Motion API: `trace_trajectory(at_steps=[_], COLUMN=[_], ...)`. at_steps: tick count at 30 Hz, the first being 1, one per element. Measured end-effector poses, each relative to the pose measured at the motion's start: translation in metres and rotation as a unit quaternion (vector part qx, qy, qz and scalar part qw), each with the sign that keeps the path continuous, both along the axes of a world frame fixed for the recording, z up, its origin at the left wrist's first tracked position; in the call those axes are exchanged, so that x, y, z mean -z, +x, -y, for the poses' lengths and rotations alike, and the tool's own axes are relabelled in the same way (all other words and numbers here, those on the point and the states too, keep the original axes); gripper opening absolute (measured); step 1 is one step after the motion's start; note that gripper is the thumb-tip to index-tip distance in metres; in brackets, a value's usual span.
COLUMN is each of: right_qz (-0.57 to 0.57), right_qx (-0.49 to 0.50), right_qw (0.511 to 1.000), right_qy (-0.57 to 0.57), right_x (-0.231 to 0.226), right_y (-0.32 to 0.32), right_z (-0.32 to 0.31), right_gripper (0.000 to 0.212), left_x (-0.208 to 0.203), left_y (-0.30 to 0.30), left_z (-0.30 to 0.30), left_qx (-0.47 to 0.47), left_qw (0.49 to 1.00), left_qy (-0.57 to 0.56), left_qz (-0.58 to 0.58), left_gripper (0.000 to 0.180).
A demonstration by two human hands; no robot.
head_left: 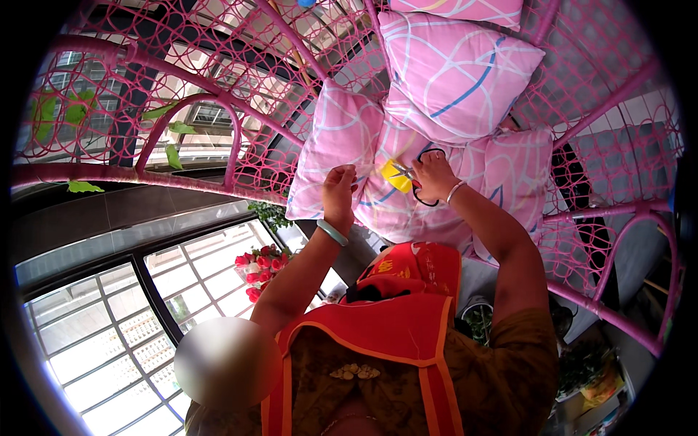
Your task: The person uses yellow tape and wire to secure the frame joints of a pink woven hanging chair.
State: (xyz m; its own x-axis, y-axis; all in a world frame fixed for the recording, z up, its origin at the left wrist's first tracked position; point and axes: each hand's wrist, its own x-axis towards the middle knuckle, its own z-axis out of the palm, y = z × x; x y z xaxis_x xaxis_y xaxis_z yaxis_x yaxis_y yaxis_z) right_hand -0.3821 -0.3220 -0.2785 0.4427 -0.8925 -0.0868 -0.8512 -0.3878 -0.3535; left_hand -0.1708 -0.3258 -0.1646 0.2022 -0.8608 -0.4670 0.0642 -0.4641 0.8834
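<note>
My right hand [436,178] grips a pair of scissors [401,171]; their dark handles loop around my fingers and the metal blades point left. A small yellow piece [393,179] lies behind the blades on the pink seat cushion [385,211]. To the left, my left hand [339,195] is raised with its fingertips pinched together. Whatever is between those fingertips, if anything, is too small to make out. The cushion has white and blue curved lines, and both hands are over it.
A pink woven hanging chair [243,120] surrounds the cushions, with a pink pillow [458,76] against its back. Red flowers [262,270] stand by the barred window [109,341] at left. Potted plants [585,367] are at lower right. A red apron [378,327] covers my front.
</note>
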Motion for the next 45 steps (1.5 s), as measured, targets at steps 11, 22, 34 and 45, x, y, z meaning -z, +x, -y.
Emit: trace_trajectory(at_steps=[11,22,34,45], right_qz=[0.014,0.146,0.149,0.059], right_qx=[0.027,0.072,0.104,0.28], right_qw=[0.999,0.987,0.983,0.947], right_qy=[0.013,-0.009,0.028,0.145], right_x=[0.007,0.005,0.014,0.069], right_y=[0.036,0.054,0.041,-0.041], right_z=[-0.019,-0.021,-0.028,-0.101], right_gripper=[0.052,0.03,0.023,0.034], left_x=[0.009,0.009,-0.045,-0.1], left_y=[-0.023,-0.02,-0.008,0.036], left_z=[0.001,-0.015,-0.015,-0.006], left_qx=[0.015,0.019,0.032,-0.031], left_qw=[0.999,0.999,0.996,0.984], left_qy=[0.014,0.02,-0.07,-0.115], left_qz=[-0.04,-0.035,-0.051,-0.134], left_gripper=[0.01,0.011,0.006,0.005])
